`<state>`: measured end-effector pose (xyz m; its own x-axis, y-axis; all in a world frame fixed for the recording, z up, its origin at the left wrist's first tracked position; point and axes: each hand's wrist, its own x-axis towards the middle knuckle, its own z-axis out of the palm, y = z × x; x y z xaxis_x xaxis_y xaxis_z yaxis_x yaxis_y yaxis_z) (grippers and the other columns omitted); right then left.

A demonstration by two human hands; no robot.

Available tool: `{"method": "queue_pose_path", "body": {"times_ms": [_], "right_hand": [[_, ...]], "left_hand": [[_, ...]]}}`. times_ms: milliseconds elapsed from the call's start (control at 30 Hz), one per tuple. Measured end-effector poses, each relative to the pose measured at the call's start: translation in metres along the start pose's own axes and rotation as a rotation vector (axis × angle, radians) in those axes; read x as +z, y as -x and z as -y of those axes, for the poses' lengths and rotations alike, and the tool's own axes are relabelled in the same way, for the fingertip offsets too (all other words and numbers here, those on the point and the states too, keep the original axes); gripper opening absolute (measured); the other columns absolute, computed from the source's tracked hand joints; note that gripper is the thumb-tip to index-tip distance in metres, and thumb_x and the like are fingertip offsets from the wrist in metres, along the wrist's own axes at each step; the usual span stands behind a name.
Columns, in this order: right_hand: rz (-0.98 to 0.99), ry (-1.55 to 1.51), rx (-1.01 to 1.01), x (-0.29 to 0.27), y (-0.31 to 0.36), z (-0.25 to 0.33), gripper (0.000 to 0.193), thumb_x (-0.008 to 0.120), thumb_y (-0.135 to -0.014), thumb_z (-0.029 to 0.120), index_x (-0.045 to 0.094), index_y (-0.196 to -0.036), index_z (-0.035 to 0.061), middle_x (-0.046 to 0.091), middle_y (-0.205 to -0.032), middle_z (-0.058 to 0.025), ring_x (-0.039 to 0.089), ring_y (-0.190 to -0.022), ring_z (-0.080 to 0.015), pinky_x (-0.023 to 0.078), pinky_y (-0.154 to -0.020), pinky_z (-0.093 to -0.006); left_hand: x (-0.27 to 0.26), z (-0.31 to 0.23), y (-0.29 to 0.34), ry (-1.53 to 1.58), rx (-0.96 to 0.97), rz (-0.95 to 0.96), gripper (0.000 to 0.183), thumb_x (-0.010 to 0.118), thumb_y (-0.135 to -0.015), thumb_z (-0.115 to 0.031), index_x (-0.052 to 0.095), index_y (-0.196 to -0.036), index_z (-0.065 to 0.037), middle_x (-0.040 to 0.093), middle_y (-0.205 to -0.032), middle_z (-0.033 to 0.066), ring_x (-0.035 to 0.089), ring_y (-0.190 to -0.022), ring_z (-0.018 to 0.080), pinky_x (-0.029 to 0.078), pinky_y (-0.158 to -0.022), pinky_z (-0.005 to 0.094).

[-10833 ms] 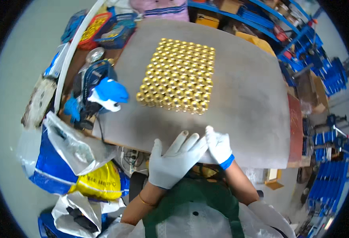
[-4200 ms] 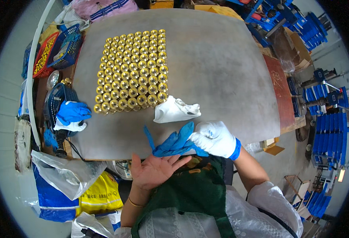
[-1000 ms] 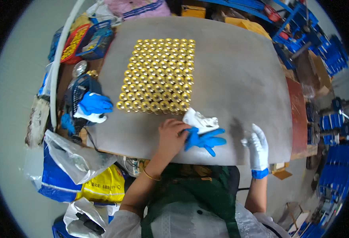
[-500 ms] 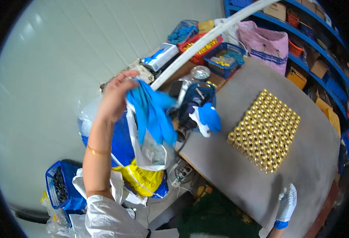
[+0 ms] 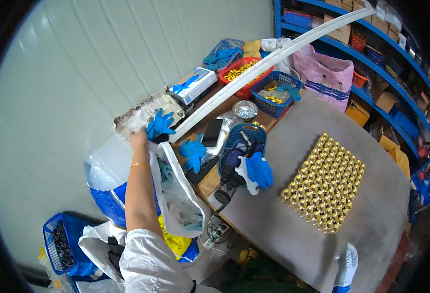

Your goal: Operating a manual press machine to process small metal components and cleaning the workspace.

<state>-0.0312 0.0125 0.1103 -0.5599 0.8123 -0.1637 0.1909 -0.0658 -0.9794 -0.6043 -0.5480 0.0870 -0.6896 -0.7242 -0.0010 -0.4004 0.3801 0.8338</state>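
My bare left hand (image 5: pixel 138 138), a thin gold band on its wrist, reaches to the worn carton (image 5: pixel 144 113) by the wall. Right beside it is a crumpled blue glove (image 5: pixel 160 125); its fingers are mostly hidden, so I cannot tell if they grip it. Another blue glove (image 5: pixel 193 152) lies on the wooden table edge. My right hand (image 5: pixel 347 264), in a white glove with a blue cuff, is over the grey tabletop with fingers stretched out, holding nothing. Beyond it stands a tight block of gold-coloured metal pieces (image 5: pixel 326 183).
A blue basket (image 5: pixel 247 134) holds tools, with a white-and-blue glove (image 5: pixel 259 171) over its rim. A white pipe (image 5: pixel 273 58) crosses above the table. An opened white bag (image 5: pixel 181 195) hangs below my left arm. Baskets of yellow parts and a pink bag (image 5: pixel 325 73) stand behind.
My left hand was holding blue gloves up over the white bag; it is now lower, by the carton. One blue glove now shows on the table edge. The right hand stays much the same.
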Motion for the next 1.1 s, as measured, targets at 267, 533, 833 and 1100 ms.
{"method": "queue_pose_path", "body": {"times_ms": [267,533,833,1100], "right_hand": [[0.496,-0.643,0.120,0.050,-0.009,0.017,0.055,0.044,-0.095,0.043,0.044,-0.128,-0.0007,0.054,-0.123,-0.0164,0.056,-0.108,-0.0308,0.044,-0.094,-0.0442],[0.454,-1.297,0.433,0.105,-0.006,0.069,0.076,0.043,-0.090,0.058,0.027,-0.142,0.0043,0.035,-0.142,-0.0149,0.043,-0.125,-0.0335,0.035,-0.103,-0.0471],[0.403,-1.108,0.421,0.054,-0.014,0.041,0.059,0.050,-0.095,0.031,0.029,-0.140,-0.0010,0.036,-0.142,-0.0158,0.044,-0.125,-0.0269,0.040,-0.100,-0.0359],[0.420,-0.694,-0.117,0.060,0.017,0.013,0.055,0.051,-0.094,0.011,0.027,-0.143,0.0063,0.032,-0.144,-0.0115,0.034,-0.132,-0.0283,0.035,-0.105,-0.0404]], "left_hand": [[-0.081,-0.105,0.314,0.518,1.096,0.404,0.042,0.063,-0.084,-0.008,0.051,-0.124,-0.004,0.046,-0.130,0.0133,0.042,-0.123,0.0219,0.035,-0.102,0.0353],[-0.075,-0.023,0.582,0.554,1.291,1.222,0.046,0.081,-0.062,-0.030,0.057,-0.095,-0.008,0.050,-0.121,0.0143,0.046,-0.115,0.0336,0.035,-0.098,0.0466],[-0.054,-0.023,0.615,0.642,1.465,1.483,0.032,0.078,-0.064,-0.014,0.057,-0.088,-0.008,0.056,-0.103,0.0068,0.052,-0.101,0.0312,0.039,-0.091,0.0427],[-0.051,-0.051,0.620,0.511,1.312,1.015,0.031,0.068,-0.073,-0.013,0.058,-0.101,-0.007,0.048,-0.122,0.0127,0.044,-0.115,0.0314,0.031,-0.099,0.0525]]}}
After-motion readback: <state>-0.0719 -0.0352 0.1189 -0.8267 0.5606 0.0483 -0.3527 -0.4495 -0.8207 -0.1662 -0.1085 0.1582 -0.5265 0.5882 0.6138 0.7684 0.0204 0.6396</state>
